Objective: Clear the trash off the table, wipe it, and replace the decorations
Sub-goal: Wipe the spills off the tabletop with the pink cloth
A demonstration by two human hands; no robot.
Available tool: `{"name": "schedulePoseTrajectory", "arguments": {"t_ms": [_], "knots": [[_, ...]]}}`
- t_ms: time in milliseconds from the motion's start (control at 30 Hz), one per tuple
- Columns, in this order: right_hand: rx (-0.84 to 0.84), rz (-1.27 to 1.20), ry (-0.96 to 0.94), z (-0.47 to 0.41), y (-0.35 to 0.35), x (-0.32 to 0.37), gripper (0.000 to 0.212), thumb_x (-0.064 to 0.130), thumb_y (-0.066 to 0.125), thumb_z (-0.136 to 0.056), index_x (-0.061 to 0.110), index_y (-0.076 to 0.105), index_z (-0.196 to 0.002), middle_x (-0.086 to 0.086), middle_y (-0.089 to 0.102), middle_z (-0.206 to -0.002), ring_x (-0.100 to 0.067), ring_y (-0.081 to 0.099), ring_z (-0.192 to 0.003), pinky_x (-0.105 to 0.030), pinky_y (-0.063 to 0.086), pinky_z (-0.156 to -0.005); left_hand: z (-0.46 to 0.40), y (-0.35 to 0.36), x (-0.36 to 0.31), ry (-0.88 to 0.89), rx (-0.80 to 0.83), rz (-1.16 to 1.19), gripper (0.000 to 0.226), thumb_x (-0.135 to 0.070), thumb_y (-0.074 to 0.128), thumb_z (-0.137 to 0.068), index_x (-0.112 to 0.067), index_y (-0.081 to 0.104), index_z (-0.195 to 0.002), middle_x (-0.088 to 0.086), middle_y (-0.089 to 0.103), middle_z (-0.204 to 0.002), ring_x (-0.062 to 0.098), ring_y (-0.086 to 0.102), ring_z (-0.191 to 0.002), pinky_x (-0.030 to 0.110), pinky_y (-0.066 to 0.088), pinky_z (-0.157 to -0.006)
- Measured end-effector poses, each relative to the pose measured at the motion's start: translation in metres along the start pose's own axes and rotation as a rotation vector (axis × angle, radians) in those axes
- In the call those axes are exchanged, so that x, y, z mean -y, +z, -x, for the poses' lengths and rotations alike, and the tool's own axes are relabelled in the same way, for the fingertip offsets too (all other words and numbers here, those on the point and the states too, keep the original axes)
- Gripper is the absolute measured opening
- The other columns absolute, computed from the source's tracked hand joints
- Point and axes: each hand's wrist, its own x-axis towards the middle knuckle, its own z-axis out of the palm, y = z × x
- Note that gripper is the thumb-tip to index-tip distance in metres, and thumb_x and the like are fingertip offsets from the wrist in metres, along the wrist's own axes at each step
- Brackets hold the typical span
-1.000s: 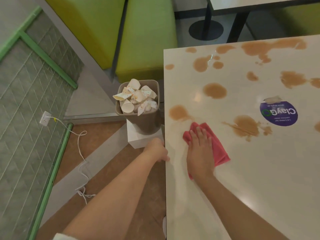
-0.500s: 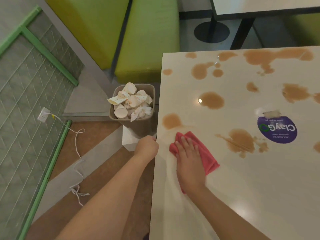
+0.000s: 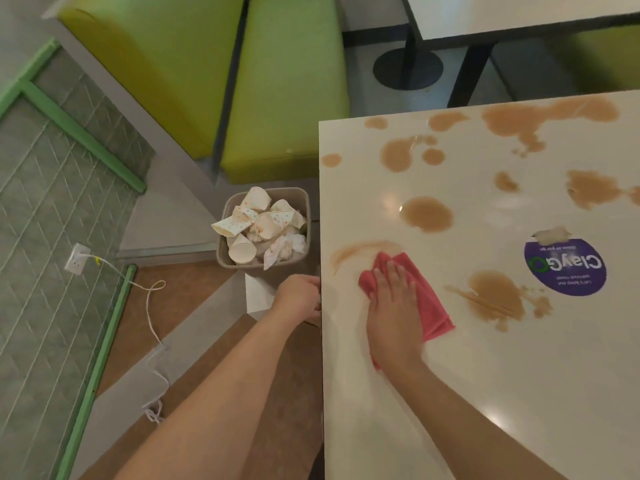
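Note:
A white table point(image 3: 485, 393) carries several brown spills point(image 3: 427, 213). My right hand point(image 3: 393, 306) lies flat, fingers straight, pressing a red cloth point(image 3: 431, 306) onto the table near its left edge. Just beyond the cloth a brown smear point(image 3: 360, 249) streaks the surface. My left hand point(image 3: 299, 297) grips the table's left edge, its fingers curled round the rim. A purple round sticker point(image 3: 564, 268) sits to the right, with a scrap of tape point(image 3: 552, 234) at its top.
A tan bin point(image 3: 228, 261) full of crumpled paper cups point(image 3: 258, 220) stands on the floor beside the table's left edge. Green benches point(image 3: 284, 81) lie beyond. A white cable point(image 3: 149, 306) runs from a wall socket point(image 3: 78, 258). Another table point(image 3: 519, 15) is at top right.
My right hand has slid the red cloth across the brown spot near the left edge, turning it into a thin smear. My left hand stays on the table edge.

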Motion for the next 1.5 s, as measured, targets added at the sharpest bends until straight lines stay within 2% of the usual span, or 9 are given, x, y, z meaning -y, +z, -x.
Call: {"name": "schedulePoseTrajectory", "arguments": {"t_ms": [100, 233, 400, 533, 700, 900, 1133, 1367, 1500], "knots": [[0.065, -0.010, -0.101, 0.016, 0.015, 0.029, 0.049, 0.016, 0.044, -0.097, 0.015, 0.044, -0.146, -0.005, 0.033, -0.157, -0.023, 0.024, -0.147, -0.038, 0.011, -0.120, -0.013, -0.007, -0.004, 0.006, 0.047, -0.055, 0.039, 0.005, 0.033, -0.095, -0.005, 0.061, -0.120, 0.011, 0.065, -0.103, 0.035, 0.068, -0.092, 0.038, 0.058, -0.078], [0.138, -0.044, -0.207, -0.035, 0.015, 0.039, 0.047, 0.018, 0.035, -0.104, 0.021, 0.035, -0.151, 0.001, 0.021, -0.162, -0.018, 0.011, -0.151, -0.034, 0.002, -0.122, -0.018, -0.014, -0.008, 0.157, 0.080, -0.212, 0.034, -0.004, 0.042, -0.096, -0.014, 0.063, -0.121, 0.005, 0.066, -0.098, 0.026, 0.064, -0.089, 0.039, 0.054, -0.084], [-0.032, -0.021, 0.103, -0.033, 0.006, 0.019, 0.047, 0.014, 0.033, -0.104, 0.017, 0.036, -0.150, -0.001, 0.023, -0.161, -0.016, 0.011, -0.150, -0.034, 0.002, -0.123, -0.027, -0.008, -0.012, 0.337, 0.002, -0.309, 0.036, -0.013, 0.050, -0.095, -0.016, 0.059, -0.129, 0.003, 0.065, -0.115, 0.024, 0.064, -0.103, 0.043, 0.055, -0.089], [0.009, -0.038, 0.030, -0.007, 0.018, 0.046, 0.051, 0.016, 0.027, -0.099, 0.020, 0.040, -0.148, -0.001, 0.026, -0.160, -0.018, 0.014, -0.150, -0.034, 0.004, -0.123, -0.040, -0.011, -0.011, 0.327, 0.020, -0.339, 0.035, -0.013, 0.045, -0.093, -0.020, 0.064, -0.121, 0.003, 0.069, -0.113, 0.024, 0.066, -0.100, 0.043, 0.055, -0.088], [0.145, -0.047, -0.192, -0.071, 0.016, 0.047, 0.046, 0.024, 0.032, -0.105, 0.025, 0.036, -0.151, 0.003, 0.021, -0.162, -0.015, 0.009, -0.151, -0.032, -0.001, -0.122, -0.046, -0.014, -0.021, 0.273, 0.071, -0.299, 0.033, -0.001, 0.040, -0.092, -0.025, 0.062, -0.098, 0.006, 0.069, -0.093, 0.032, 0.070, -0.091, 0.045, 0.056, -0.088], [-0.049, -0.001, 0.084, -0.062, 0.007, 0.025, 0.044, 0.031, 0.034, -0.103, 0.026, 0.045, -0.145, 0.001, 0.030, -0.159, -0.018, 0.017, -0.149, -0.036, 0.006, -0.123, -0.054, -0.014, -0.015, 0.309, 0.049, -0.341, 0.030, -0.015, 0.044, -0.098, -0.019, 0.068, -0.115, 0.005, 0.071, -0.102, 0.025, 0.071, -0.086, 0.043, 0.058, -0.083], [0.097, 0.001, -0.140, -0.081, 0.021, 0.043, 0.044, 0.033, 0.029, -0.105, 0.030, 0.040, -0.148, 0.005, 0.024, -0.161, -0.015, 0.012, -0.150, -0.033, 0.001, -0.122, -0.057, -0.017, -0.018, 0.346, 0.049, -0.382, 0.027, -0.026, 0.061, -0.094, -0.016, 0.065, -0.119, 0.000, 0.071, -0.093, 0.019, 0.073, -0.074, 0.041, 0.059, -0.079], [-0.071, 0.015, 0.098, -0.057, 0.012, 0.021, 0.047, 0.029, 0.027, -0.101, 0.021, 0.048, -0.143, -0.001, 0.034, -0.157, -0.020, 0.023, -0.148, -0.038, 0.014, -0.122, -0.065, -0.011, -0.014, 0.309, -0.051, -0.338, 0.022, -0.024, 0.073, -0.085, -0.018, 0.063, -0.104, -0.006, 0.070, -0.088, 0.017, 0.072, -0.065, 0.043, 0.060, -0.070], [0.064, -0.046, -0.103, -0.051, 0.022, 0.038, 0.043, 0.026, 0.035, -0.103, 0.027, 0.044, -0.145, 0.006, 0.029, -0.159, -0.015, 0.016, -0.150, -0.039, 0.011, -0.123, -0.070, -0.010, -0.019, 0.283, -0.045, -0.401, 0.017, -0.027, 0.074, -0.083, -0.024, 0.060, -0.092, -0.006, 0.071, -0.078, 0.014, 0.072, -0.063, 0.042, 0.060, -0.075]]}}
